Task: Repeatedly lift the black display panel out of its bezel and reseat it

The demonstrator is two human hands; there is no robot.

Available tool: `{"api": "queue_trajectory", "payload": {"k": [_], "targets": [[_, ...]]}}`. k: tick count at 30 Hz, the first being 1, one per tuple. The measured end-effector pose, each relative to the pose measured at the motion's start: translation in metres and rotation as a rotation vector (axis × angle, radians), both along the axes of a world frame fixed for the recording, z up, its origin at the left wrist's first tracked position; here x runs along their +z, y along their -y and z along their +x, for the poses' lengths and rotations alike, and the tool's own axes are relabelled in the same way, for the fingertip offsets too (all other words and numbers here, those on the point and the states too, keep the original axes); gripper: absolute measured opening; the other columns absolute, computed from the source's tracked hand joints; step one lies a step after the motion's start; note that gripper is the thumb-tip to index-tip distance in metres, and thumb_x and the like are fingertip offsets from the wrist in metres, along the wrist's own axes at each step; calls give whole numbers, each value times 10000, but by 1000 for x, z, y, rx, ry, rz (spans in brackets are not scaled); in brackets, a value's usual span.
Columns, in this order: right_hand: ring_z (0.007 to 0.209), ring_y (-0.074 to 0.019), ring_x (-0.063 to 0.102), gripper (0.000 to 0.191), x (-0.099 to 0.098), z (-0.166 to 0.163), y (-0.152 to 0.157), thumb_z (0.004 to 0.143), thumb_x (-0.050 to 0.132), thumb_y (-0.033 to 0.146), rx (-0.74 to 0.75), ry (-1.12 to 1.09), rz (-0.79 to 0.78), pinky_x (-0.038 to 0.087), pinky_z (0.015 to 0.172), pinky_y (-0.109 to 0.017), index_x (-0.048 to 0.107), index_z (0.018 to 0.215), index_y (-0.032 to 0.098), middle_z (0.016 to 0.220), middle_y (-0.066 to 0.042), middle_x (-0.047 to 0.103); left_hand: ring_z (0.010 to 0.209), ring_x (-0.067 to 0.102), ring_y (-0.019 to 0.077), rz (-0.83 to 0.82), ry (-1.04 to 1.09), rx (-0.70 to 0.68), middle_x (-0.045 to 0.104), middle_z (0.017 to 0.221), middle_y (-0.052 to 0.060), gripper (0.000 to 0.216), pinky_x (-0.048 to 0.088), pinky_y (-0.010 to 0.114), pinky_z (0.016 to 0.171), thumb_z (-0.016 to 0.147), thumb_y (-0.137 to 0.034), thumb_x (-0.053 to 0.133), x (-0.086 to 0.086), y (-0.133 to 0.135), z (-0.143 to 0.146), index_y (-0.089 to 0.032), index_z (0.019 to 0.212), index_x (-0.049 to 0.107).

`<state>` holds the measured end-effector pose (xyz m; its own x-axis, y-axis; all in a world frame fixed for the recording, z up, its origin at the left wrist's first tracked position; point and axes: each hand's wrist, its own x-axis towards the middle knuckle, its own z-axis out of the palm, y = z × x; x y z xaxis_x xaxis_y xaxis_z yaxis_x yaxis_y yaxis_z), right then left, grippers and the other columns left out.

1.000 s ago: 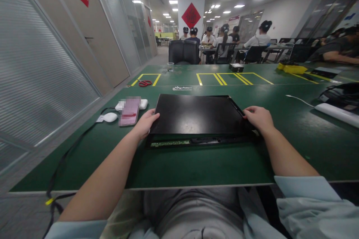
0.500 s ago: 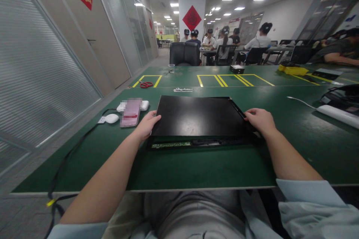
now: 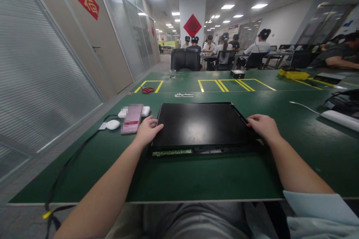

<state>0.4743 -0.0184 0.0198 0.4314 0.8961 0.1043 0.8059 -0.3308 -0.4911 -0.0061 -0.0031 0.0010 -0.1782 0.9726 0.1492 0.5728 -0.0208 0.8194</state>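
Observation:
A flat black display panel (image 3: 196, 123) lies over a shallow black frame (image 3: 218, 150) on the green table. The frame's near side shows beyond the panel, with a green circuit board strip (image 3: 172, 152) at its left. My left hand (image 3: 147, 130) grips the panel's left edge, thumb over the top and fingers along the side. At the right edge, my right hand (image 3: 262, 127) pinches the panel with thumb and fingertips; the exact contact is partly hidden. The panel looks nearly flat.
Left of the panel are a phone (image 3: 131, 119), white plug-like pieces and a black cable. Red scissors (image 3: 147, 90), small white strips (image 3: 184, 95) and a clear cup (image 3: 172, 74) stand farther back. A white bar with cable (image 3: 339, 119) lies right. People sit at tables beyond.
The panel's near edge has come down closer to the frame, both hands moving with it. The left fingers have loosened slightly. My view has tilted up a little.

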Motion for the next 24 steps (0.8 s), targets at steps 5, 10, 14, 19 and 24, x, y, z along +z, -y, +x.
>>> {"api": "queue_trajectory", "payload": {"k": [5,10,14,19,24], "targets": [[820,-276,724,266,-2,0,-1,827,580,302,6,-13,32,472,648,-347,815,927,227,798,-57,794,1296,647,381,-33,-137,-35,493,1599,205,328,514,470,1100,750,-390,806,-6,-3,-3,-154,979,800],[814,-278,727,252,-2,1,0,820,579,305,12,-34,43,490,663,-352,806,897,229,793,-63,791,1232,686,358,-34,-170,-42,547,1547,206,282,543,449,1065,756,-367,784,-8,-3,-2,-149,934,789],[786,-276,721,268,-1,1,0,820,569,321,6,-60,19,499,678,-360,803,913,228,797,-59,793,1217,692,344,-33,-209,-51,593,1489,190,286,546,429,1064,734,-379,787,-9,-3,-3,-153,908,780],[823,-293,725,257,-1,1,0,798,568,313,18,-30,47,513,697,-373,801,867,230,777,-69,786,1234,676,336,-18,-234,-73,620,1433,196,286,547,435,1063,750,-394,765,-10,-3,-4,-157,910,765],[845,-300,730,246,-1,0,-1,808,578,302,23,-32,48,528,739,-384,806,878,241,764,-58,783,1221,674,343,3,-252,-82,637,1405,195,268,549,455,1055,753,-401,760,-9,-2,-3,-168,885,766]]}}
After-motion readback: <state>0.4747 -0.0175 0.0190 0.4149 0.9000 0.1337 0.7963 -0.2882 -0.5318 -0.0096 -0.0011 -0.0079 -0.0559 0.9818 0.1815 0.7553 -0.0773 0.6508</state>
